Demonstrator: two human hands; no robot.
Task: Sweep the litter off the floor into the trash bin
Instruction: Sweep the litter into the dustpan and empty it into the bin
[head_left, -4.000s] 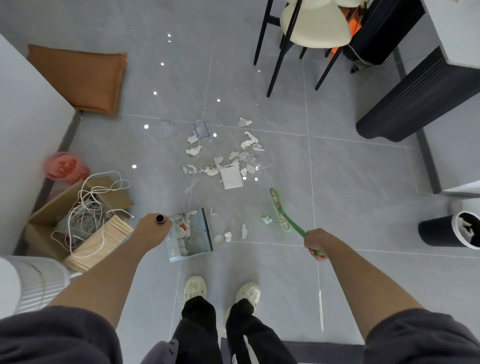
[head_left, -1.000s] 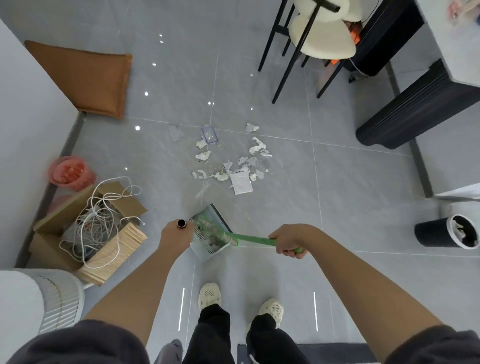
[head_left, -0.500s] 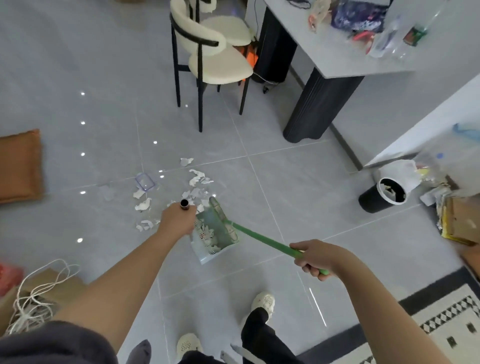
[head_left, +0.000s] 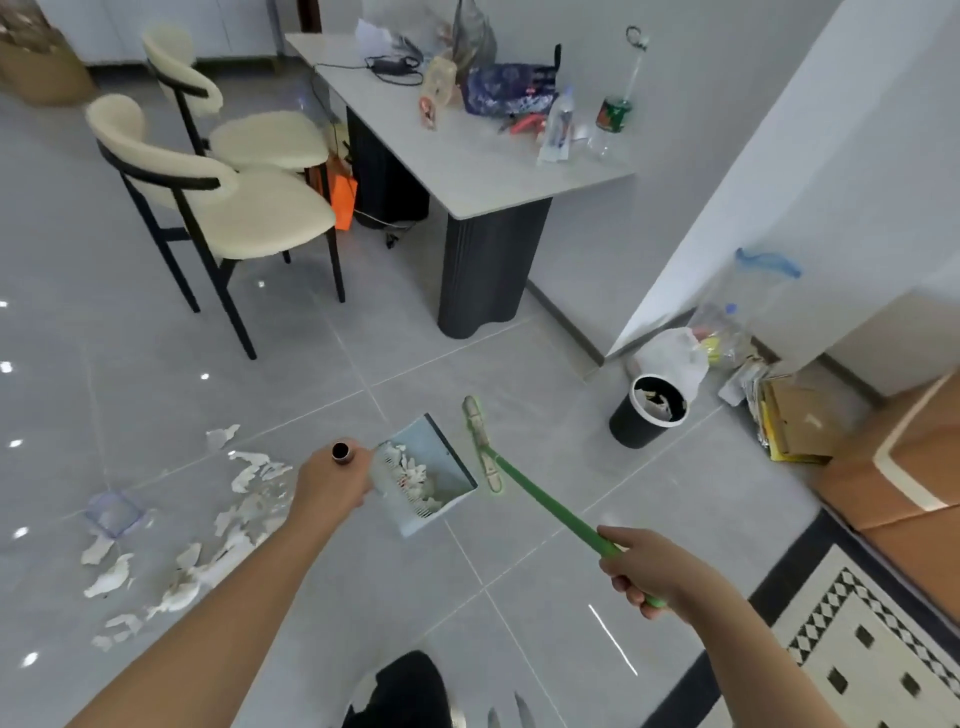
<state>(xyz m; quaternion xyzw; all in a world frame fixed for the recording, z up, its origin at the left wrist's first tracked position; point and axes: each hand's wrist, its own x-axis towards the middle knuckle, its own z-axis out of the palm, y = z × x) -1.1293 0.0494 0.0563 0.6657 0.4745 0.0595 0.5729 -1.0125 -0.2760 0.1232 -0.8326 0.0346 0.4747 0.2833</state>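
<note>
Moved: green plastic broom (head_left: 540, 499), head out of pale blue plastic dustpan (head_left: 447, 462), now beside it.
Left grip (head_left: 332, 486): clasping dustpan handle.
Right grip (head_left: 649, 569): clasping broom handle.

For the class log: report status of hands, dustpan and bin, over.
Left hand holds dustpan, right hand grips broom. Dustpan loaded with scraps, not yet at trash bin. More litter on floor, left.

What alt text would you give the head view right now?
A person's left grip holds a dustpan of paper scraps by its handle, while the right grip holds a green broom beside it. A black trash bin stands ahead to the right; more torn paper lies on the grey floor to the left.
</note>
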